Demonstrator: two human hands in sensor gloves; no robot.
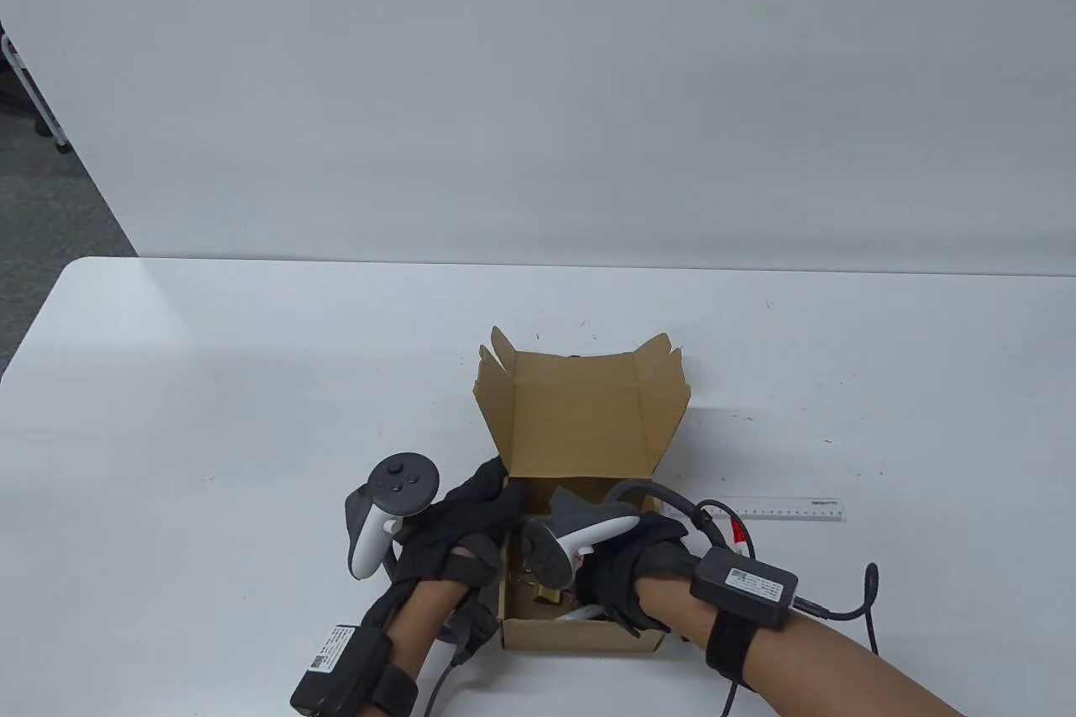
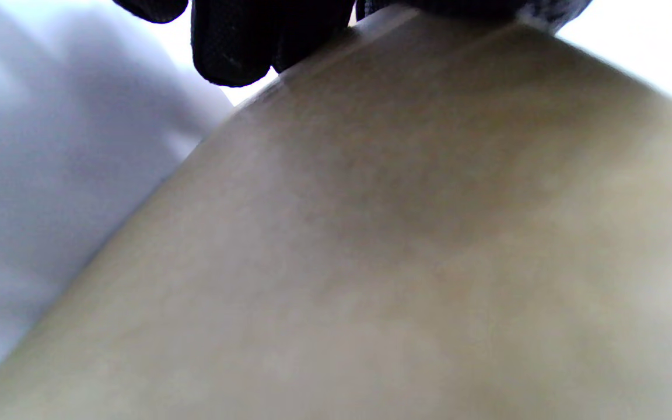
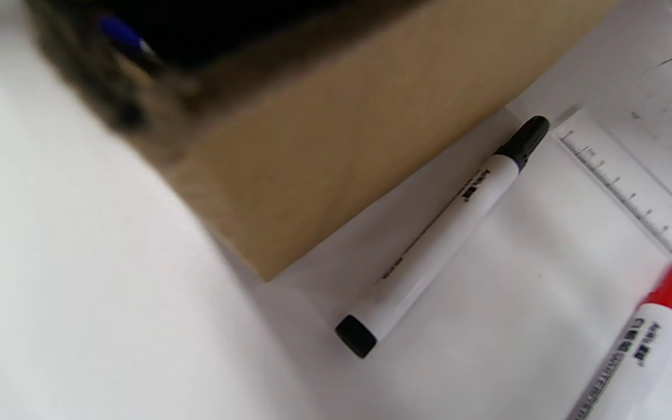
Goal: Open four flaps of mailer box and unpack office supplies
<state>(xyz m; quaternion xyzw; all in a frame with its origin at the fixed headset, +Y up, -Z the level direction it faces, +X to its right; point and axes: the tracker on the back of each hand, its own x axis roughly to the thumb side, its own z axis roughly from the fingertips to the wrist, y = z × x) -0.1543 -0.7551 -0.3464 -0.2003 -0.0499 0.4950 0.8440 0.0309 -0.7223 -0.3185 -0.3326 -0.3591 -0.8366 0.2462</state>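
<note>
I am bracing the mailer box [image 1: 580,423] with my left grip [image 1: 458,532]; right grip [image 1: 626,582] contents are hidden. A snagged item could tip the box.

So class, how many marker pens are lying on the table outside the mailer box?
2. The black-capped marker lies close beside the mailer box; the red-capped marker lies further out, by the clear ruler. More may be hidden inside the box.
</note>
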